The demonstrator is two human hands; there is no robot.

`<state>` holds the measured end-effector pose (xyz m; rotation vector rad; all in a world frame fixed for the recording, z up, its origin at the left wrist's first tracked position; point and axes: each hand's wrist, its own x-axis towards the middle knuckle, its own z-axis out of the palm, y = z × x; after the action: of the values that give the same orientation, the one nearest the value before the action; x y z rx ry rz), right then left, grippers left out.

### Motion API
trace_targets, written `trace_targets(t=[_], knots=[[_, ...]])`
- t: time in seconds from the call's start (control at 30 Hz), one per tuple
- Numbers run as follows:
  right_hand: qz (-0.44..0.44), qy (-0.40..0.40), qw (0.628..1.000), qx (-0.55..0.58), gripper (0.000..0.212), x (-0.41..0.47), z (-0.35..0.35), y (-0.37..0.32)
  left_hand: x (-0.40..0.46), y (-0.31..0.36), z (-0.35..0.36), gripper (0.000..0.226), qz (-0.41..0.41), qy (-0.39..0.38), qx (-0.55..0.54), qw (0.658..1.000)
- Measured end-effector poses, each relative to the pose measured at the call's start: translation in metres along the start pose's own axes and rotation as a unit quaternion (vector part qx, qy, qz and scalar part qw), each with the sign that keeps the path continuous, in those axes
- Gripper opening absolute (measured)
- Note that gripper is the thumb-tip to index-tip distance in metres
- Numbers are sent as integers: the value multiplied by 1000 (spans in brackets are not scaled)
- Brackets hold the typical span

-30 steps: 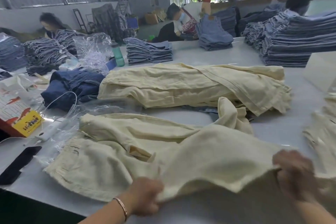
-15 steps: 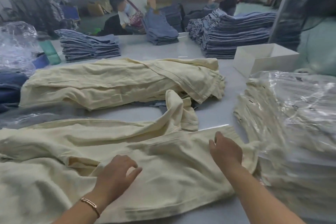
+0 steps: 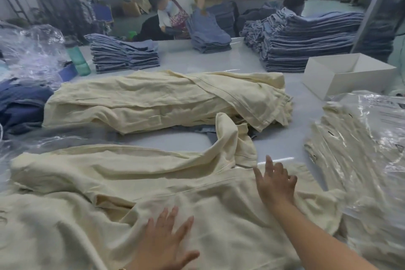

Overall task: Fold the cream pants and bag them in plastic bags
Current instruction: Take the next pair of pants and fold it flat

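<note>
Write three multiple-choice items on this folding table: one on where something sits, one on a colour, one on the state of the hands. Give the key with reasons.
1. Where is the white box?
A. At the table's far right, behind the bagged pants
B. On the jeans stacks
C. Under the cream pants

2. What colour is the bottle at the far left?
A. Red
B. Green
C. Black

3. How do the hands lie on the cream pants?
A. Both clenched in fists
B. Both holding a bag
C. Both flat, fingers spread

Key: 1 A, the box stands on the table past the plastic-wrapped pile. 2 B, its body is pale green. 3 C, the left hand and right hand rest open on the fabric.
</note>
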<state>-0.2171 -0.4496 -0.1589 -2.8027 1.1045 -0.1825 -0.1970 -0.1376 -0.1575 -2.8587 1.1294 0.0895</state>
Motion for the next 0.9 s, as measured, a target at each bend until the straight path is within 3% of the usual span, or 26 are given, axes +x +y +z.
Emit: trace_targets(t=[0.07,0.13,0.27,0.37,0.5,0.53,0.6,0.67,0.73,0.8,0.9], knots=[[16,27,993,111,53,27,-6,-16,9,-18,-9,67,13,53,-48,997],[43,-12,981,186,52,52,-7,-29,17,-41,-12,43,47,125,-108,985],[72,-125,986,77,65,87,-2,-47,49,-87,-25,9,40,181,-182,966],[-33,-147,989,-2,61,102,3,-60,71,-115,-24,20,0,147,-203,968],[-77,-204,965,143,60,112,-8,-69,95,-132,-19,16,32,130,-176,975],[-68,-184,968,159,51,116,-17,-68,101,-134,-20,22,25,111,-168,979],[-14,-87,982,168,30,124,-43,-62,113,-137,-16,55,-20,58,-167,984],[19,30,999,36,28,133,-69,-46,122,-135,-14,73,-62,33,-165,984],[50,76,991,-99,37,136,-92,-22,131,-132,-12,80,-68,32,-161,984],[120,43,982,-140,42,136,-106,7,138,-125,-12,74,-69,41,-132,988],[152,-40,965,-209,52,126,-107,36,149,-117,-9,56,-89,82,-115,986]])
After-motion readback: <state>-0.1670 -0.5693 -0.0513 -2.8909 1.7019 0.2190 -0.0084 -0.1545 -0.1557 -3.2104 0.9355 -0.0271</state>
